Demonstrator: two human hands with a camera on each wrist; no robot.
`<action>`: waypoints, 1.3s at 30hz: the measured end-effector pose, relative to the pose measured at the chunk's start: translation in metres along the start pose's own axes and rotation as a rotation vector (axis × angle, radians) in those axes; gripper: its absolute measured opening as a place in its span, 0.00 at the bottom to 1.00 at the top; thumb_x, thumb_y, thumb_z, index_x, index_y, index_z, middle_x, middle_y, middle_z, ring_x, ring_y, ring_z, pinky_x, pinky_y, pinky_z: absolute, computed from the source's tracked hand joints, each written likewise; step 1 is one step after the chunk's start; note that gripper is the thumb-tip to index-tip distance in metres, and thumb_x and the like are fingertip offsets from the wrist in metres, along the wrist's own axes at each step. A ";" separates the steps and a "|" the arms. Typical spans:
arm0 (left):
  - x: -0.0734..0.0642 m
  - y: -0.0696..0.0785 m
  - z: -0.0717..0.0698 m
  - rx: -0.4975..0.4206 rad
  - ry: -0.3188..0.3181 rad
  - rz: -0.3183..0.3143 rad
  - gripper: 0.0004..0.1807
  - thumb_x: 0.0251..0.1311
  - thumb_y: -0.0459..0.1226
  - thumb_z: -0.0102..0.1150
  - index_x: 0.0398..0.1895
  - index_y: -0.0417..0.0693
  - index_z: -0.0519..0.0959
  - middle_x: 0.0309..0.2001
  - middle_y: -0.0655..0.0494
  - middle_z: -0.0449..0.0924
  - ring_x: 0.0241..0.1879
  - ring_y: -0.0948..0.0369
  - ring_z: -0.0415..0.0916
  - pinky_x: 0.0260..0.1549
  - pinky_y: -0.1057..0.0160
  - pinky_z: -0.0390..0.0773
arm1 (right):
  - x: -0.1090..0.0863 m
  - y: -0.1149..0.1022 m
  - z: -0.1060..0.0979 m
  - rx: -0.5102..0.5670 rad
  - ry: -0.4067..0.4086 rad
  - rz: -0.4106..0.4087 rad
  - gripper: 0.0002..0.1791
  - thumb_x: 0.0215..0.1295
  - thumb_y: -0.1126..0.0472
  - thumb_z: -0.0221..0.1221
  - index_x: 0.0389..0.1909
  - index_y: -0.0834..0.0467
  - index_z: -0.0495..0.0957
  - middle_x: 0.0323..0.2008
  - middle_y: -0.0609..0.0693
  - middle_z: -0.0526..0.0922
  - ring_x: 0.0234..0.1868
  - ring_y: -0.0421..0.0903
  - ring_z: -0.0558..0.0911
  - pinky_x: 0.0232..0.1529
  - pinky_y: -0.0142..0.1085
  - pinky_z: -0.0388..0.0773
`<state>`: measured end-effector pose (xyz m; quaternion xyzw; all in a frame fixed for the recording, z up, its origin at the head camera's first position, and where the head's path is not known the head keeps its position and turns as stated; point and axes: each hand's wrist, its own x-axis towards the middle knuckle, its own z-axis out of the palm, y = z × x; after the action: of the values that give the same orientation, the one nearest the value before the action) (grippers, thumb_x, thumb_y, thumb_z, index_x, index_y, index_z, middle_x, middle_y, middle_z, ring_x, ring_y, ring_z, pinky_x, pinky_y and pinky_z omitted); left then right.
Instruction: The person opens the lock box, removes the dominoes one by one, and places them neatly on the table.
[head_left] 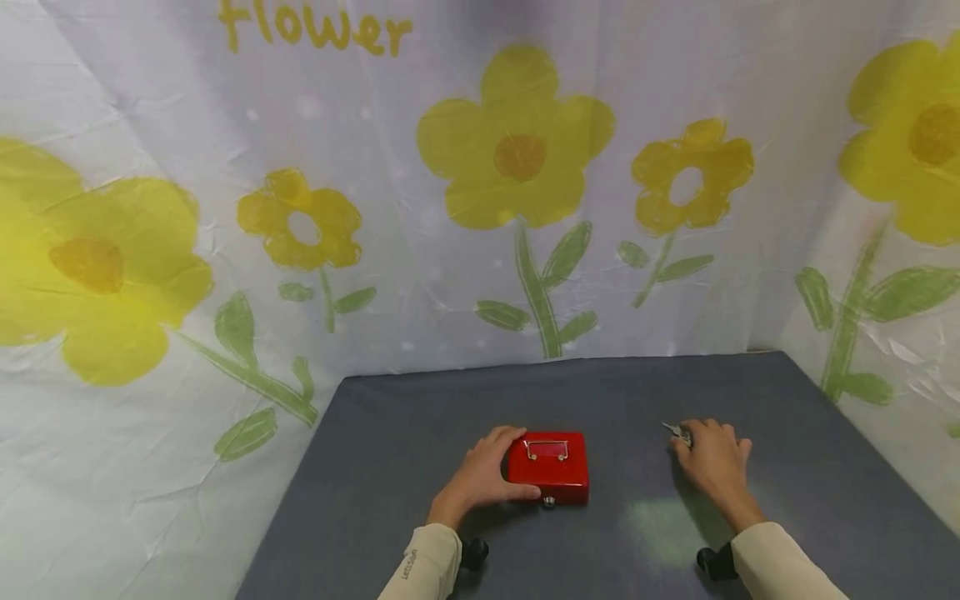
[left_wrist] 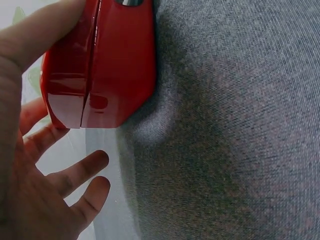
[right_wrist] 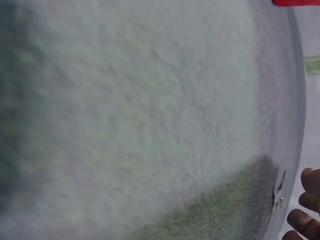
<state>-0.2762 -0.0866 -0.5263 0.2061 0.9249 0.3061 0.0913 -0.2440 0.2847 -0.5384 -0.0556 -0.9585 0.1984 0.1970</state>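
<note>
A small red cash box (head_left: pixel 564 473) with a folding handle on its lid and a round lock at its front lies on the dark table. My left hand (head_left: pixel 489 473) grips its left side, thumb along the front and index finger at the back corner. In the left wrist view, the other fingers spread past the end of the red box (left_wrist: pixel 120 65). To the right, my right hand (head_left: pixel 712 462) is low over the table, fingertips right at a small bunch of keys (head_left: pixel 678 432). The right wrist view shows the keys (right_wrist: pixel 277 198) beside its loosely bent fingers (right_wrist: pixel 305 222).
The dark cloth-covered table (head_left: pixel 600 400) reaches back to a white curtain (head_left: pixel 405 333) printed with yellow flowers. More of this curtain hangs along the left and right sides. Black wrist mounts (head_left: pixel 717 562) sit below both hands, close over the table.
</note>
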 end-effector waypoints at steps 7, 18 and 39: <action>-0.004 -0.003 0.007 -0.045 -0.004 -0.011 0.54 0.46 0.62 0.73 0.77 0.63 0.62 0.75 0.54 0.63 0.71 0.48 0.63 0.65 0.33 0.67 | 0.005 0.008 0.007 -0.052 -0.045 -0.001 0.19 0.67 0.57 0.64 0.54 0.64 0.82 0.46 0.69 0.82 0.44 0.68 0.77 0.41 0.62 0.66; -0.003 -0.004 0.012 -0.094 0.014 -0.011 0.52 0.46 0.63 0.72 0.77 0.69 0.61 0.75 0.57 0.62 0.71 0.50 0.64 0.64 0.35 0.71 | 0.017 0.016 0.007 -0.108 -0.163 -0.012 0.17 0.67 0.58 0.63 0.48 0.68 0.82 0.41 0.69 0.81 0.43 0.69 0.78 0.39 0.63 0.70; -0.001 -0.005 0.008 -0.079 0.026 0.000 0.53 0.47 0.62 0.72 0.78 0.68 0.60 0.75 0.56 0.62 0.72 0.50 0.63 0.65 0.36 0.71 | 0.027 0.007 0.011 -0.180 -0.118 -0.157 0.10 0.60 0.72 0.57 0.20 0.66 0.80 0.23 0.62 0.80 0.28 0.66 0.81 0.31 0.61 0.76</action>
<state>-0.2742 -0.0867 -0.5353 0.1984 0.9133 0.3450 0.0873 -0.2734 0.2917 -0.5408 0.0140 -0.9838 0.0983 0.1495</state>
